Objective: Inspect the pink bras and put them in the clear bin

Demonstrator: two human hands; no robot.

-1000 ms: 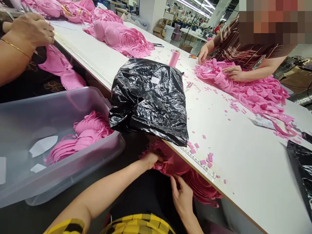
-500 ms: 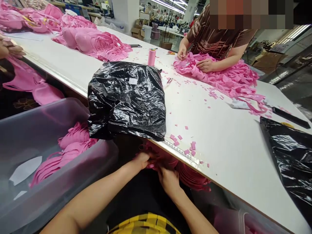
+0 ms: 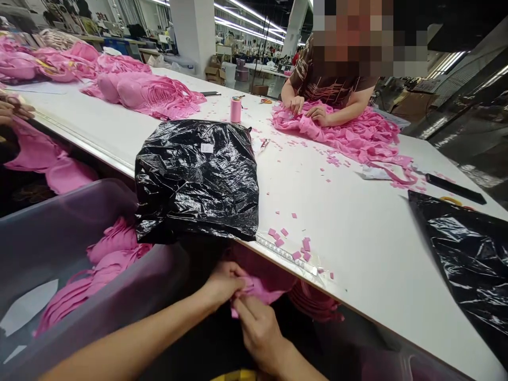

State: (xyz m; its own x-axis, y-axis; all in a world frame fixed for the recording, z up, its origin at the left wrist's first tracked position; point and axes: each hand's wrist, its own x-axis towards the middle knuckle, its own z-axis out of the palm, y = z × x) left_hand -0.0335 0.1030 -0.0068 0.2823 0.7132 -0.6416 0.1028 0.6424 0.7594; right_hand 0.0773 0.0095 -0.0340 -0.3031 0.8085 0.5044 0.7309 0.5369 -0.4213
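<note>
My left hand point(image 3: 224, 283) and right hand point(image 3: 257, 329) meet in my lap, just below the edge of the white table point(image 3: 377, 248). Both are closed in a pinch on the same pink fabric piece point(image 3: 260, 288), which bunches between my fingertips and spreads up behind them under the table edge. A black plastic bag point(image 3: 196, 180) sits on the table directly above my left hand. A clear bin point(image 3: 59, 227) holding more pink pieces stands to my left.
</note>
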